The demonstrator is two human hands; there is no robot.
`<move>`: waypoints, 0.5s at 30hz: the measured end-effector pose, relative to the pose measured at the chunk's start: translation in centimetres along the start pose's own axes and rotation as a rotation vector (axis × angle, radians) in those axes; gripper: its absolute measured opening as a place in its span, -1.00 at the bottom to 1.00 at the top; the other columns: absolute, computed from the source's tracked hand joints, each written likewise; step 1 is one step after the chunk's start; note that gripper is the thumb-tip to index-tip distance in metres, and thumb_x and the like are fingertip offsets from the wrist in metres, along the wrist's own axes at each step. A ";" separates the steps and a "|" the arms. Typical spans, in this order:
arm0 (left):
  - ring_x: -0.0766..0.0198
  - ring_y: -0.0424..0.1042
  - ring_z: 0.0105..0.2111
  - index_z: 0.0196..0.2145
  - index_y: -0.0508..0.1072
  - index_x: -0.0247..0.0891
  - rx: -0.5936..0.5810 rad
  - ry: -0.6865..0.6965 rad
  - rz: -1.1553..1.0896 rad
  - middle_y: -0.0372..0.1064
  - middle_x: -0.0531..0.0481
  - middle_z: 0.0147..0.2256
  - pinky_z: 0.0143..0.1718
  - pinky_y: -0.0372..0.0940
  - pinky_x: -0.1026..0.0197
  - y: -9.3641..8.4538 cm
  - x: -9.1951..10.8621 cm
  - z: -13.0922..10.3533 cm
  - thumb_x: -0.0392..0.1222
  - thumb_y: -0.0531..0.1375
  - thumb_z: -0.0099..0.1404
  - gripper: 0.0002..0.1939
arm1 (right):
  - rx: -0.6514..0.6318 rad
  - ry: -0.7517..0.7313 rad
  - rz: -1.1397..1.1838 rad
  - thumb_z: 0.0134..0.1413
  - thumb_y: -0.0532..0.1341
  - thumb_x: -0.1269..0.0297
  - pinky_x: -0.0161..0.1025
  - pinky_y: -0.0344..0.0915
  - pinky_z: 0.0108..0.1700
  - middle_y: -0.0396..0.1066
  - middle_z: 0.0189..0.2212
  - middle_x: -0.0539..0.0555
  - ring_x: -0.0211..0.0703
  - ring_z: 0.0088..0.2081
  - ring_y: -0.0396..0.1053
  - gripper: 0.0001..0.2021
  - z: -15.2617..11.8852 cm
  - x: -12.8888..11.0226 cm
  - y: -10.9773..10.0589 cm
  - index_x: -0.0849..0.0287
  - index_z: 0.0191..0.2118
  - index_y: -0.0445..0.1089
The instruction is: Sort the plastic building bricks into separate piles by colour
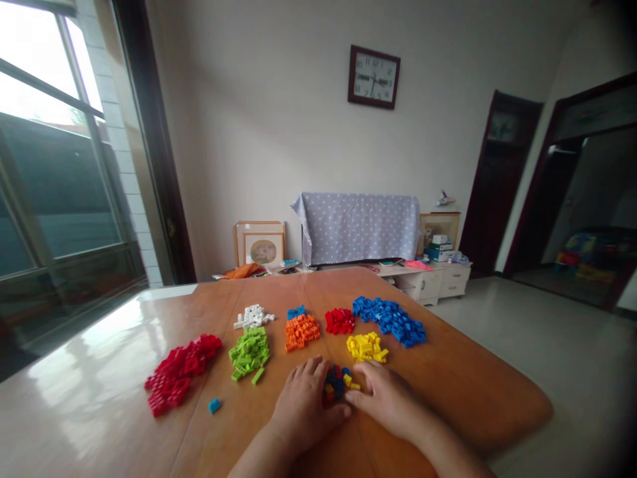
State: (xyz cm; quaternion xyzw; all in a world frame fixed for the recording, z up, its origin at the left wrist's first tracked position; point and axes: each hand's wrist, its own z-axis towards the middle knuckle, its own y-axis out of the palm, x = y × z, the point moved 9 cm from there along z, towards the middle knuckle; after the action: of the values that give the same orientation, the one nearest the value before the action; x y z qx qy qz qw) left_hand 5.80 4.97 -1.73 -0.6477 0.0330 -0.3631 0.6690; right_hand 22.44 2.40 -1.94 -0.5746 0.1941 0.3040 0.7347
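Observation:
A small mixed pile of toy building bricks (338, 382), in blue, red and yellow, lies on the wooden table between my two hands. My left hand (309, 392) curves along the pile's left side, fingers stretched forward and thumb apart; its palm side is hidden. On the other side my right hand (381, 395) rests with thumb and forefinger apart, close to a yellow brick at the pile's edge. Neither hand visibly grips a brick. Just beyond the right hand sits a heap of yellow bricks (367, 347).
Sorted heaps spread across the table (239, 438): large red bricks (182, 372), green bricks (250, 353), white bricks (253, 316), orange bricks (301, 331), small red bricks (340, 321) and blue bricks (391, 320). A lone blue brick (213, 405) lies left. The table's right edge curves beyond my right arm.

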 end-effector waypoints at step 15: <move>-0.05 0.26 0.17 0.14 0.40 -0.08 0.045 0.048 -0.013 0.27 -0.09 0.20 0.21 0.16 -0.01 -0.8 0.4 0.0 0.02 0.23 0.18 -0.44 | -0.018 -0.053 0.071 -0.09 0.14 0.53 -0.29 0.23 -0.25 0.37 -0.25 0.03 -0.19 -0.30 0.32 -0.68 1.6 -0.3 1.9 0.13 -0.16 0.39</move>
State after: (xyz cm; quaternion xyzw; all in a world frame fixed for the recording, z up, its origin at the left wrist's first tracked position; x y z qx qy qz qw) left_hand 5.74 4.83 -0.86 -0.6238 0.0364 -0.3836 0.6800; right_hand 20.78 4.14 -2.72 -0.5656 0.1919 0.3467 0.7232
